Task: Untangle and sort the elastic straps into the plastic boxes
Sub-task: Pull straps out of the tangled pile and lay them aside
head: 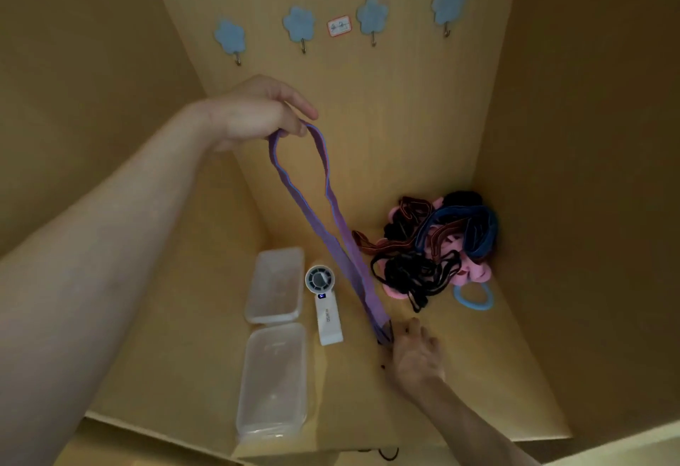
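Purple strap [358, 281] stretches between our hands: we pinch its top with our left hand [257, 112] and grip its lower end with our right hand [414, 351].

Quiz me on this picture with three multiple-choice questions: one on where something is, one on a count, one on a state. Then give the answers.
1. Where does the white handheld fan lie?
A. between the plastic boxes and the purple strap
B. hanging from a hook
C. inside a box

2. How many blue flower hooks are on the wall?
A. two
B. four
C. six

3. What state is the purple strap in?
A. lying in a box
B. hanging from a hook
C. held up between both hands

Answers:
1 A: the fan lies just right of the boxes and left of the strap.
2 B: four hooks show in a row.
3 C: the left hand holds its top loop and the right hand grips its lower end.
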Motion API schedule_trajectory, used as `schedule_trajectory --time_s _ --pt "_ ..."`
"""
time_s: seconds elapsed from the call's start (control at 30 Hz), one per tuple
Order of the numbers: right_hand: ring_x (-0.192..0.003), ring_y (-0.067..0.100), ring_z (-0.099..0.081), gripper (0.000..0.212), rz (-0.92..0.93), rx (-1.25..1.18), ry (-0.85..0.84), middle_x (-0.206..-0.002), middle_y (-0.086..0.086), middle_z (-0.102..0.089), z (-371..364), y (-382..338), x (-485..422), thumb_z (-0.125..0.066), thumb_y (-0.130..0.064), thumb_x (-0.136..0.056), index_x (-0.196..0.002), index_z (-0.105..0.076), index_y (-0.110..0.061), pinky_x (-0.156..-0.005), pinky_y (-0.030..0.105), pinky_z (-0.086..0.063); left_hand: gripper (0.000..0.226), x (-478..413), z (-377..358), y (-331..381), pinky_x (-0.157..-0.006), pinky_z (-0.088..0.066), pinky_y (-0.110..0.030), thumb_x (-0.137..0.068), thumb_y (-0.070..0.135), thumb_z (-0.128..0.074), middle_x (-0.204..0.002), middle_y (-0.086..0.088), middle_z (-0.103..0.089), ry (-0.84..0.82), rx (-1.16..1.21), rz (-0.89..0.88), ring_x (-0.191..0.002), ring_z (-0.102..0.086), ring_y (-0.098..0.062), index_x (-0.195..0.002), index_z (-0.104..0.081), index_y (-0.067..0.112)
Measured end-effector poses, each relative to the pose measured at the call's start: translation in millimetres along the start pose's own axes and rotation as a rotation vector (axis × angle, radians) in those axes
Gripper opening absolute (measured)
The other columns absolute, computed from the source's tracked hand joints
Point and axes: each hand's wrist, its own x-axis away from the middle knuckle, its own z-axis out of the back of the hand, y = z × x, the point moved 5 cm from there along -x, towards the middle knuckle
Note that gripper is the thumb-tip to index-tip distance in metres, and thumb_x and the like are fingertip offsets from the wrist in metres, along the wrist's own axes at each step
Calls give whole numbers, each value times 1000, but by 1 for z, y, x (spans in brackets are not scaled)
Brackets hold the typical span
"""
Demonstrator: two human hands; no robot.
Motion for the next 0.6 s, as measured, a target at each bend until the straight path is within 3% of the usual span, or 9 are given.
schedule_trajectory --time_s 0.2,0.33,0.47,0.6 --pt "-119 27 -52 37 -20 84 92 -128 6 -52 18 70 15 -40 -39 -100 -133 -49 -24 -94 40 -43 26 -13 -4 -17 -78 -44 -31 -86 0 -67 -91 -13 -59 -6 96 34 -77 -53 -16 -101 -73 21" --pt "-100 27 -60 45 -39 115 140 -107 3 -59 25 101 27 -27 -34 -91 -117 -62 -23 -80 41 -49 28 -13 -17 -28 -82 -50 -27 -89 -3 -66 -92 -11 -66 -48 135 81 -88 -62 -19 -111 -70 13" --pt "-122 21 -50 36 -11 53 95 -129 -1 -48 31 113 37 -24 -28 -98 -129 -42 -25 -98 35 -41 38 -10 -25 -39 -73 -57 -18 -82 -7 -74 -92 -7 -68 -85 118 100 -83 -67 -15 -117 -68 9" --pt "-119 20 -54 26 -54 -7 12 -128 -1 -52 32 126 40 -31 -41 -104 -122 -41 -24 -94 33 -42 42 -15 -30 -50 -73 -53 -19 -72 -4 -84 -91 -8 -69 -8 -51 109 -78 -66 -15 -108 -71 11"
